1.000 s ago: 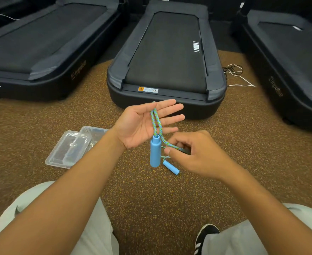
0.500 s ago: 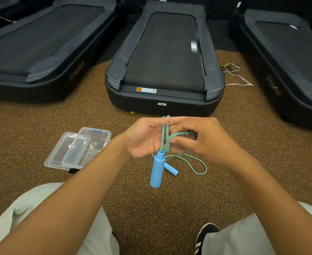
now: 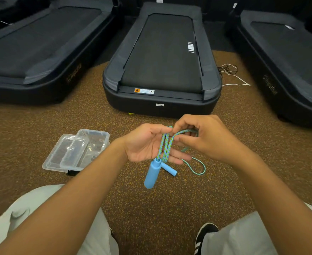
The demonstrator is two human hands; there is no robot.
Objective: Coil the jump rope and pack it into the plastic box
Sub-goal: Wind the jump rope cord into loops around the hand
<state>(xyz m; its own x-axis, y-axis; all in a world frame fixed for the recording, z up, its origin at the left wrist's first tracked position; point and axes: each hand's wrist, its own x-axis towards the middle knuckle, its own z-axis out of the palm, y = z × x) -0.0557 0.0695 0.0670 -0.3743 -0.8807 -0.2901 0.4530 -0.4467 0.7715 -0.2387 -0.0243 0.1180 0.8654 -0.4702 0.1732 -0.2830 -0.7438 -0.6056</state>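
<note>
The jump rope (image 3: 165, 147) is a blue-and-green braided cord with two blue handles. My left hand (image 3: 145, 144) holds several turns of the cord across its palm and fingers. One blue handle (image 3: 152, 174) hangs down from that hand. The second handle (image 3: 169, 168) lies on the carpet just below, with a loose loop of cord (image 3: 197, 167) beside it. My right hand (image 3: 204, 138) pinches the cord at the top of my left fingers. The clear plastic box (image 3: 94, 142) sits open on the carpet to the left, its lid (image 3: 64, 153) leaning against it.
Three dark treadmills stand ahead: one in the middle (image 3: 162, 59), one at the left (image 3: 31, 52), one at the right (image 3: 289, 57). Cables (image 3: 230, 74) lie between the middle and right ones. My knees and a black shoe (image 3: 204, 236) are at the bottom, on brown carpet.
My right hand has come up from below to the top of my left fingers, bringing the cord round them. My left fingers have curled over the turns. The hanging handle sits lower.
</note>
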